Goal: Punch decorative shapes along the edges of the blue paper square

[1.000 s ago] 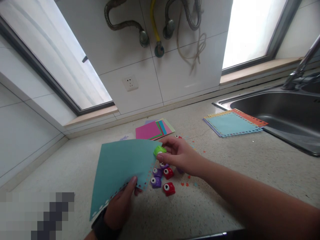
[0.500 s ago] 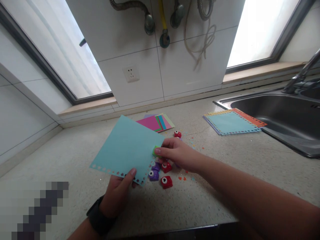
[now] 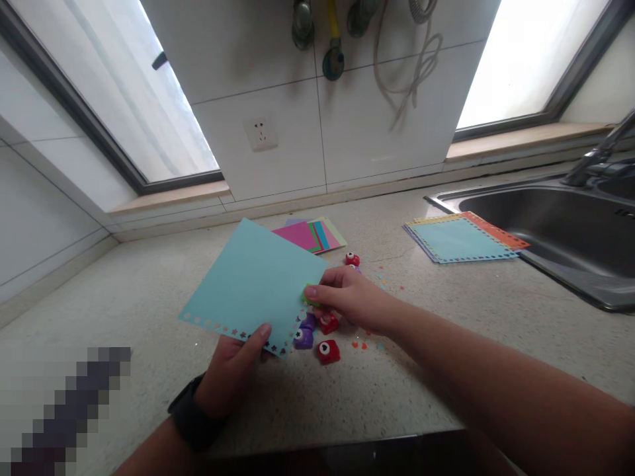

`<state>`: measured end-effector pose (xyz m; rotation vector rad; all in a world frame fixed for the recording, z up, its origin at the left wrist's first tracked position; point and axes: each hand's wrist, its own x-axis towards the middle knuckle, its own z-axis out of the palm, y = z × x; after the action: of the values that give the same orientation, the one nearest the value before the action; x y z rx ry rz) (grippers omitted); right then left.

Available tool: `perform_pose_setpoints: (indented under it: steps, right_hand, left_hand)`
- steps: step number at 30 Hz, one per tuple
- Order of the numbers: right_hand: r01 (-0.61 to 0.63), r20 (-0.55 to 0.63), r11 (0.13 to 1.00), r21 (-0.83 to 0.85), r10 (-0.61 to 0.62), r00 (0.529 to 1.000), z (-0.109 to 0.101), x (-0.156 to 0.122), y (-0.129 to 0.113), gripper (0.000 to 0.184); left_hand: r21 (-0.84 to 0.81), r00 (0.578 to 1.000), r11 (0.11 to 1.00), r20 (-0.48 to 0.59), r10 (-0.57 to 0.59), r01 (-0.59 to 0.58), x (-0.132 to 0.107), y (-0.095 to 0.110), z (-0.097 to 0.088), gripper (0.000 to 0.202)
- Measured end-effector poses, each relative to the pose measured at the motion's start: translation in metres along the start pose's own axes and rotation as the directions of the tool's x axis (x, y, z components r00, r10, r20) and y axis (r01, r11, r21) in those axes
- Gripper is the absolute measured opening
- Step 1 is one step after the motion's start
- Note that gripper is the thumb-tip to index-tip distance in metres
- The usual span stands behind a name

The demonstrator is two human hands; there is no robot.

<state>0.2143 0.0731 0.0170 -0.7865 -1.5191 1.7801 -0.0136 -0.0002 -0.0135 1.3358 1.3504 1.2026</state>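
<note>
Pinching the light-blue sheet near its close corner, the left hand lays its thumb on top, the other fingers mostly hidden below. The right hand closes around a green punch at the sheet's right edge, thumb across its top. Compared with a second earlier, the sheet is turned, showing its face more fully, and the thumb now covers the punch's white button; this suggests a press, though whether the button is down cannot be told. Holes line the near edge and the start of the right edge, leaving the rest of that edge apparently uncut. Just beside the corner sit a purple punch and a red punch, with paper bits to the right. Farther out lie a coloured paper stack and, beside the sink, hole-edged sheets.
</note>
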Motion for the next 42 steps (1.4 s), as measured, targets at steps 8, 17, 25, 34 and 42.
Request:
perform_pose_setpoints:
  steps: [8,17,25,34,42]
  right_hand:
    - [0.010,0.005,0.999,-0.049,-0.010,1.000,0.001,0.000,-0.002,0.028]
    - [0.017,-0.003,0.990,-0.138,-0.017,1.000,0.001,-0.002,-0.006,0.032]
    - [-0.004,-0.012,0.992,-0.128,0.002,1.000,0.004,-0.003,-0.010,0.031]
    - [0.005,0.008,0.998,-0.061,-0.005,1.000,0.005,-0.003,-0.008,0.032]
    - [0.023,0.022,1.000,0.008,-0.023,0.999,0.006,-0.001,-0.004,0.031]
  left_hand:
    - [0.048,1.000,0.999,0.014,-0.006,0.005,0.001,-0.005,-0.004,0.036]
    - [0.070,1.000,0.997,0.027,-0.016,0.014,0.000,-0.001,-0.002,0.037]
    - [0.059,1.000,0.998,0.022,-0.022,0.021,0.001,-0.004,-0.004,0.035]
    - [0.067,1.000,0.998,0.017,-0.022,0.021,-0.001,-0.001,-0.004,0.034]
    - [0.023,0.999,0.999,0.022,-0.037,0.037,0.000,-0.001,-0.003,0.030]
